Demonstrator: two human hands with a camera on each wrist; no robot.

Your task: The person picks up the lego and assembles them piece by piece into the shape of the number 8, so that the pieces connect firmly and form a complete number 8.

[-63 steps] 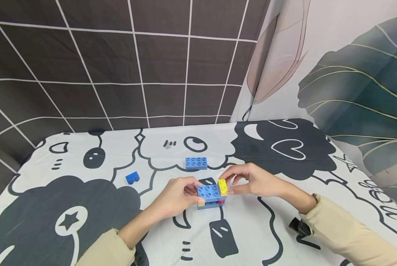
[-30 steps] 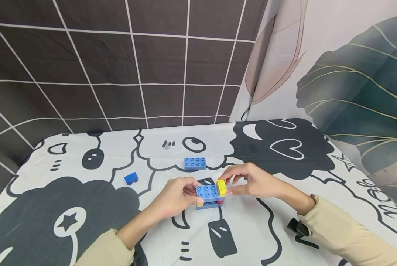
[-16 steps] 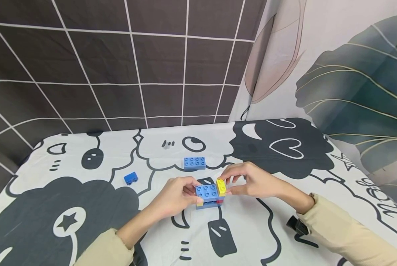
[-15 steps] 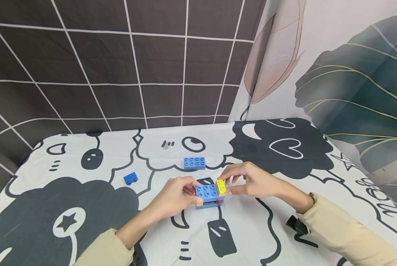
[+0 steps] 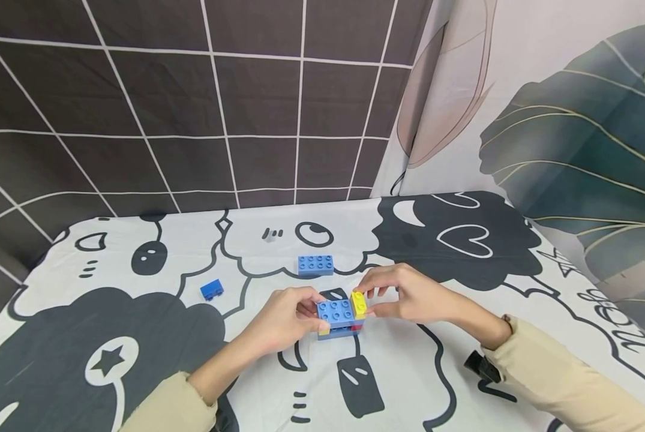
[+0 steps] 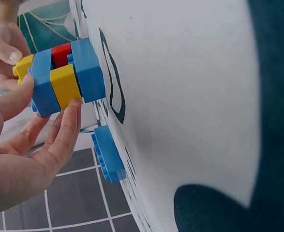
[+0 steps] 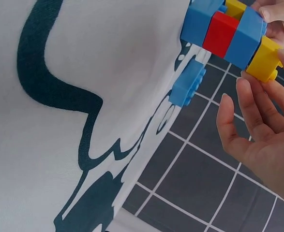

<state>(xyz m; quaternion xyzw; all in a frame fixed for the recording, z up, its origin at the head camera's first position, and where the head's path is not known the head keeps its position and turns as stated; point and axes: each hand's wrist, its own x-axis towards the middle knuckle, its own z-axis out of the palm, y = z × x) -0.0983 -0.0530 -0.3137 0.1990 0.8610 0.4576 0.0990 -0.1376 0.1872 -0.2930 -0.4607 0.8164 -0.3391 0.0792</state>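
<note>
A stack of toy building bricks stands on the patterned cloth between my hands. Its lower blue brick (image 6: 87, 70) carries a yellow brick (image 6: 65, 87) at one end and a red brick (image 7: 220, 35) at the other. Across these two lies an upper blue brick (image 5: 335, 313), with a gap beneath its middle. My left hand (image 5: 281, 321) grips the stack's left end, thumb at the upper blue brick and fingertips by the lower yellow one. On top at the right end sits a small yellow brick (image 5: 359, 305), pinched between the thumb and fingers of my right hand (image 5: 416, 294).
Behind the stack lies a loose blue brick (image 5: 315, 265) with its studs up. A smaller blue brick (image 5: 212, 290) rests tipped over to the left. The cloth (image 5: 398, 384) meets a dark grid-lined backdrop (image 5: 263, 96) at the back.
</note>
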